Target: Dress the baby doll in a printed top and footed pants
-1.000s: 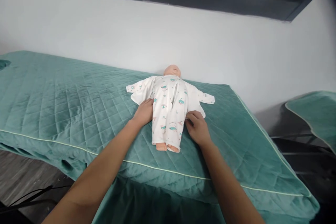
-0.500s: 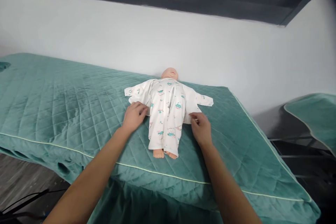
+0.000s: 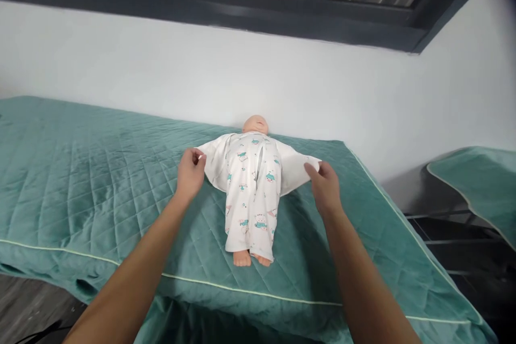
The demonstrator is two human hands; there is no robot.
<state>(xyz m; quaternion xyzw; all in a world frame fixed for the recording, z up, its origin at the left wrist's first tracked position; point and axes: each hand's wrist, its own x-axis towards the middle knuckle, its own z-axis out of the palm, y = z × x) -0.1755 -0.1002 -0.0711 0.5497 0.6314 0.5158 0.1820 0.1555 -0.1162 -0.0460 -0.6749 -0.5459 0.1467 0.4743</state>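
A baby doll (image 3: 256, 124) lies on its back on the green quilted bed cover (image 3: 121, 193), head toward the wall and bare feet (image 3: 242, 258) toward me. It is dressed in white baby clothes (image 3: 253, 188) printed with small teal and pink figures. Plain white cloth of the shirt (image 3: 297, 169) spreads out at both sides of the body. My left hand (image 3: 191, 173) pinches the edge of this cloth on the left. On the right, my right hand (image 3: 325, 185) grips the opposite edge between thumb and fingers. The sleeves are mostly hidden behind cloth and hands.
Behind the bed rises a white wall (image 3: 141, 70) with a dark window frame (image 3: 258, 13) above it. The bed's right edge slopes away toward a second green-covered piece of furniture (image 3: 479, 183). A dark cable lies on the floor at lower left.
Both hands have moved outward from beside the doll's body, drawing the shirt's side edges up and apart. The sleeves, seen spread before, are now largely covered. The camera view has tilted upward slightly.
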